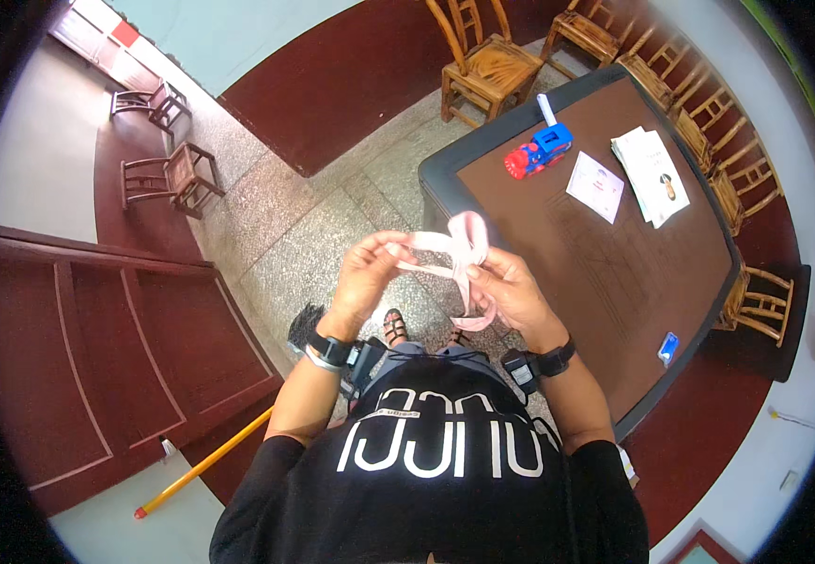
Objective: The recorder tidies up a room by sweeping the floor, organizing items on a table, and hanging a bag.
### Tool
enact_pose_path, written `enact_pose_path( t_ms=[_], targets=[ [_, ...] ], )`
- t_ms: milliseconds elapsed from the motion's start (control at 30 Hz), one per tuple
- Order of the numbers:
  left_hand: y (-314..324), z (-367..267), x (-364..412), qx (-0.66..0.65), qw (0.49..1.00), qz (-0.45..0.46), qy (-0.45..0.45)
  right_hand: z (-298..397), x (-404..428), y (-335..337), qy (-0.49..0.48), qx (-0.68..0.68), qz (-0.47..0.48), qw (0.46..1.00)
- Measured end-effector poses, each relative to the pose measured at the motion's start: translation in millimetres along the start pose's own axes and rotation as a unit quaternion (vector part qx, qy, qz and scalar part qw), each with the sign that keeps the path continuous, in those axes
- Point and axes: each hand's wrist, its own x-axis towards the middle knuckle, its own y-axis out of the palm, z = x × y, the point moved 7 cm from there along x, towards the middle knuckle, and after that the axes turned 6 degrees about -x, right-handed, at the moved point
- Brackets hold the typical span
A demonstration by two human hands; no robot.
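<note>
A pale pink ribbon-like fabric strip (471, 240), looped like a bow, is held up between both hands in front of my body. My left hand (368, 271) pinches the left end of its flat loop between thumb and fingers. My right hand (513, 285) grips the strip near the crossing of its loops, the thumb pressed on the fabric. One loop stands up above the right hand, and another curved part hangs below it. The right fingers are partly hidden behind the fabric.
A brown-topped table (541, 233) with a dark rim stands at the right, bearing a red and blue toy (540, 150), papers (650, 176) and a small blue object (668, 349). Wooden chairs (492, 70) line its far side. A yellow pole (203, 465) leans at lower left.
</note>
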Motion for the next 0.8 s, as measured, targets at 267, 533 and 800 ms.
enact_pose_path(
  t_ms=[267, 533, 800],
  targets=[
    [-67, -43, -24, -0.069, 0.979, -0.141, 0.128, -15, 6, -16, 0.042, -0.106, -0.022, 0.993],
    [-137, -90, -65, -0.088, 0.918, -0.282, 0.265, -18, 3, -22, 0.064, -0.129, -0.039, 0.989],
    [-197, -112, -108, -0.077, 0.868, -0.350, 0.344, -27, 7, -31, 0.006, -0.255, -0.034, 0.966]
  ],
)
